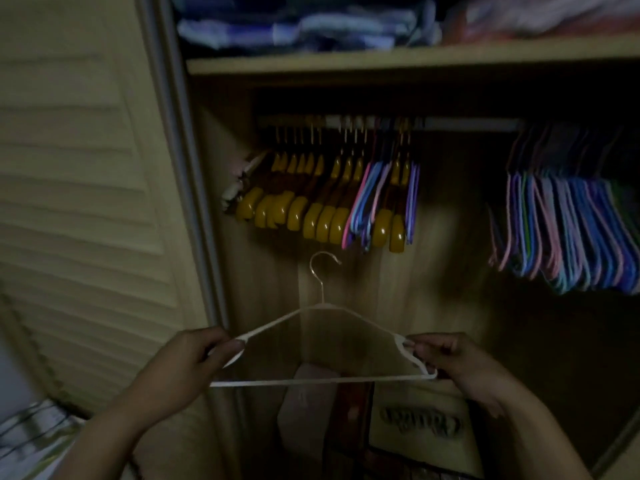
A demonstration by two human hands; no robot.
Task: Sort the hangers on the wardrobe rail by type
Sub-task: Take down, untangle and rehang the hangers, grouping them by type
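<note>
I hold a thin white hanger (323,379) with a metal hook upright below the wardrobe rail (460,123). My left hand (187,362) pinches its left shoulder, and my right hand (453,362) grips its right end. On the rail's left part hang several yellow-brown wooden hangers (311,216), with a few thin blue and pink hangers (367,202) mixed among them. A few white hangers (239,181) sit at the far left. A dense bunch of thin coloured hangers (568,230) hangs at the right.
A louvred wardrobe door (79,202) stands at the left. A shelf (381,60) above the rail carries folded clothes (304,22). Bags and boxes (415,424) lie on the wardrobe floor. A bare stretch of rail separates the two hanger groups.
</note>
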